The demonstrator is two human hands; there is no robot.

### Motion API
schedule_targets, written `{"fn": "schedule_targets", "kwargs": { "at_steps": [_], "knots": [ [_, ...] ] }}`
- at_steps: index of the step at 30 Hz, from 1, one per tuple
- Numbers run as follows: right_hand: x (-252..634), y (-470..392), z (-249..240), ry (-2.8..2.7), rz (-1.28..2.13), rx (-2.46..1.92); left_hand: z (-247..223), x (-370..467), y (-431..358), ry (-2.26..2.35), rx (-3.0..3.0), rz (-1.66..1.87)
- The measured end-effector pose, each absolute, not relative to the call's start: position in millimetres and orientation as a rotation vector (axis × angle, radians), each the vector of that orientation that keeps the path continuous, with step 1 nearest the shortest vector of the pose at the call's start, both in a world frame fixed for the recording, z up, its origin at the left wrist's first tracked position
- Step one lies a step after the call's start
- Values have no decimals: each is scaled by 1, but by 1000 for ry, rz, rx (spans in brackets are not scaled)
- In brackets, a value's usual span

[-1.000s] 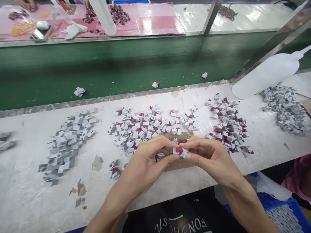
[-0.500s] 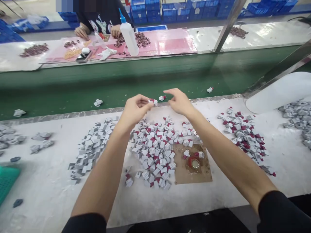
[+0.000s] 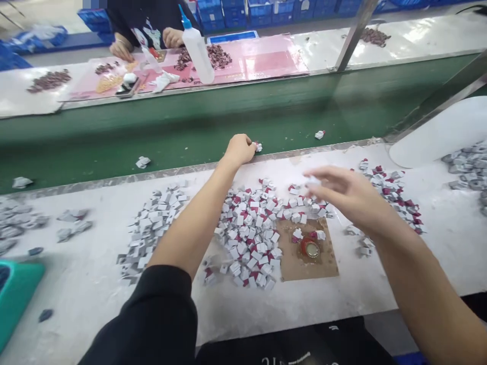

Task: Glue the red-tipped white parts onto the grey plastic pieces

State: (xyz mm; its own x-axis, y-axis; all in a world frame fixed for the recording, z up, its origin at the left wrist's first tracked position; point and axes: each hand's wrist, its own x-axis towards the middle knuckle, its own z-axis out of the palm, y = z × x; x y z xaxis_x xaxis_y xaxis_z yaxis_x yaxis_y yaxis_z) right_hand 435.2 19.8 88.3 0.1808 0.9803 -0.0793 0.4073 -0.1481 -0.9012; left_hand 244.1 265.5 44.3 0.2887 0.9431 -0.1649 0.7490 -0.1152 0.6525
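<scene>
My left hand (image 3: 240, 149) is stretched to the far edge of the table, by the green strip. Its thumb and fingertips close on a small grey-white and red plastic piece (image 3: 258, 147). Blurred by motion, my right hand (image 3: 340, 192) hovers over the right side of the table. A small pale piece (image 3: 312, 181) shows between its thumb and forefinger, its details smeared. Below lies a pile of white and red pieces (image 3: 247, 228), next to a brown board (image 3: 308, 268) bearing a round metal cap (image 3: 312, 249) and a couple of pieces.
Plain grey pieces (image 3: 152, 223) are heaped on the left, with more red-tipped ones (image 3: 397, 195) on the right. A teal basket (image 3: 26, 284) stands at the left edge. Across the green strip (image 3: 171, 121), a co-worker's hands rest near a white squeeze bottle (image 3: 198, 56).
My left hand has moved right along the far edge. My right hand has drawn back from that edge, toward the right and closer to me. The view has shifted slightly.
</scene>
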Motion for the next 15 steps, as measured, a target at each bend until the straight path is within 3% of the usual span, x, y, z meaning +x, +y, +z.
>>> {"fn": "schedule_targets", "kwargs": {
  "at_steps": [8, 15],
  "knots": [
    [441, -146, 23, -706, 915, -1874, 49, 121, 164, 1721, 2115, 402],
    [441, -174, 7, -549, 1169, -1790, 37, 45, 147, 2120, 2071, 419]
  ]
}}
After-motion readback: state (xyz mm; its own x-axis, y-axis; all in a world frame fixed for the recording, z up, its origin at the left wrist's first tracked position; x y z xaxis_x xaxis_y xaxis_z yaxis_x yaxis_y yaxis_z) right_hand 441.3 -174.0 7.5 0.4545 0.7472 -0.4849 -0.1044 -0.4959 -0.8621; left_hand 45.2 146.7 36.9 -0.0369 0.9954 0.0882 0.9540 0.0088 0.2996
